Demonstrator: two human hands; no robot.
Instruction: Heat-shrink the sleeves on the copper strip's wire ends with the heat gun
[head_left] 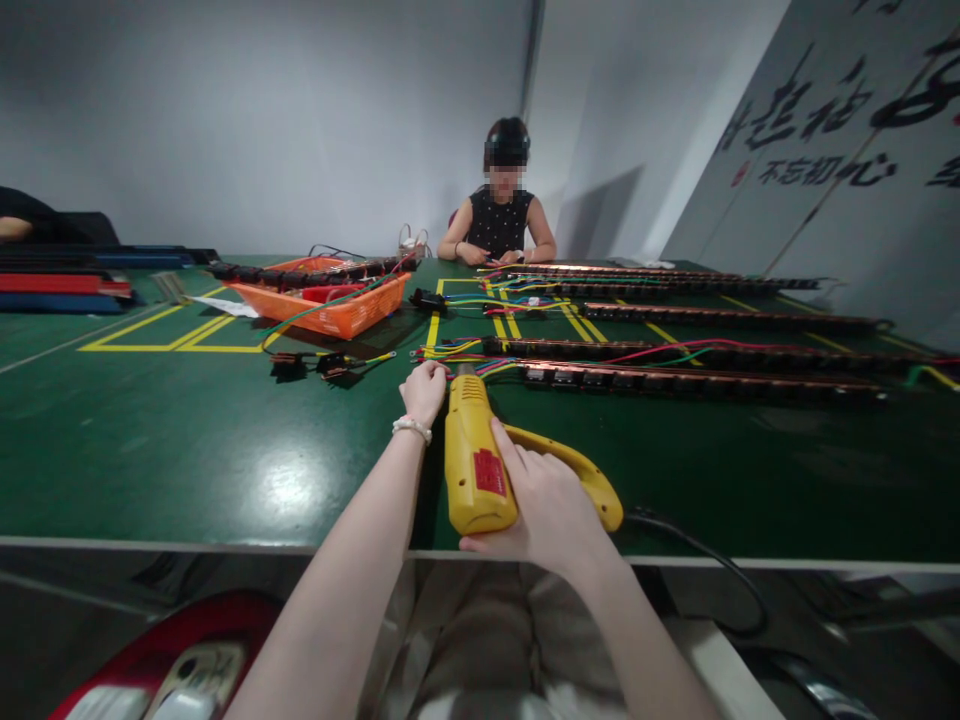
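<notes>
My right hand is wrapped round a yellow heat gun, which has a red label on its side. The gun's nozzle points away from me, towards coloured wires at the end of a long black and copper strip. Just left of the nozzle, my left hand is closed at the wire ends, its fingers pinched together. Which wire it grips is too small to make out. A white bracelet sits on my left wrist.
More strips lie across the green table. An orange basket with similar parts stands at the back left, near black connectors. A black cord hangs over the front edge. Across the table sits a person.
</notes>
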